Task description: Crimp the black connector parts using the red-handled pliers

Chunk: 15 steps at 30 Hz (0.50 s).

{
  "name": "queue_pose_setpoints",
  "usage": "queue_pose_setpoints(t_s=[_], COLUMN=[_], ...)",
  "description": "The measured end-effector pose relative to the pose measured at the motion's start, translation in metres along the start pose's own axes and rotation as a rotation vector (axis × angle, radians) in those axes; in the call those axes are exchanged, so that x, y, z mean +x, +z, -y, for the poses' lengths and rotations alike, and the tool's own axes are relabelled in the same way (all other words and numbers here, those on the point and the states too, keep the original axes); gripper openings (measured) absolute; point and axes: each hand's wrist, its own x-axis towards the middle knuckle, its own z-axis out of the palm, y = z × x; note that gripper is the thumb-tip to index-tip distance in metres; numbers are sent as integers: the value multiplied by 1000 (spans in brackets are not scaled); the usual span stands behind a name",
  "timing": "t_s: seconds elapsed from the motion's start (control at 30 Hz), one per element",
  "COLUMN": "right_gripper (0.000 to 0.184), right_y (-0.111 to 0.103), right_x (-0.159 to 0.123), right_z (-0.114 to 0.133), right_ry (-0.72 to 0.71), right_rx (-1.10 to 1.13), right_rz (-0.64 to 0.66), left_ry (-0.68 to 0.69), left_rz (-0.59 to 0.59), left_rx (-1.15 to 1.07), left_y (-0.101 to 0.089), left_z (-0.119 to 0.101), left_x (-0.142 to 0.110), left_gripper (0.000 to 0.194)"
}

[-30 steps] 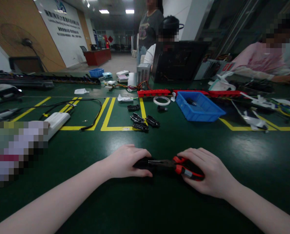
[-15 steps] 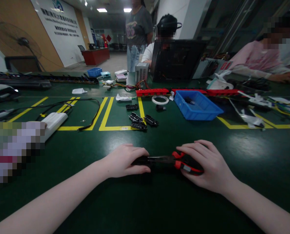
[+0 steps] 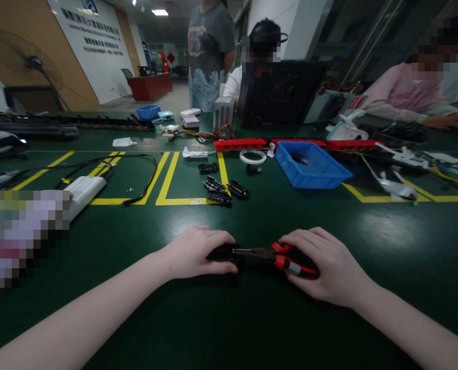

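Observation:
My right hand (image 3: 325, 267) is wrapped over the red and black handles of a pair of long-nose pliers (image 3: 279, 257), which lie low over the green table (image 3: 229, 318). The plier jaws point left into a small black part (image 3: 220, 253). My left hand (image 3: 196, 253) is closed over that black part and presses it to the table. Most of the part is hidden under my fingers.
Several more small black parts (image 3: 221, 190) lie beyond my hands by the yellow floor-tape lines. A blue bin (image 3: 309, 167), a roll of tape (image 3: 252, 156) and red strips (image 3: 241, 144) sit further back. A white box (image 3: 81, 190) and black cable lie left. Other people work across the table.
Both hands stay on the pliers and the black part, almost unmoved. The view has shifted slightly, and the standing person at the back has moved left.

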Motion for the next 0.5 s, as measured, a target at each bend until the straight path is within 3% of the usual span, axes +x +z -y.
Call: queue_pose_setpoints(t_s=[0.5], right_gripper=[42], right_y=[-3], right_x=[1], right_z=[-2], right_ry=[-33], right_rx=[-160], right_rz=[-114], left_ry=[9], left_rz=[12], left_rx=[-6], left_y=[-1], left_z=[0], left_x=[-1], left_gripper=[37])
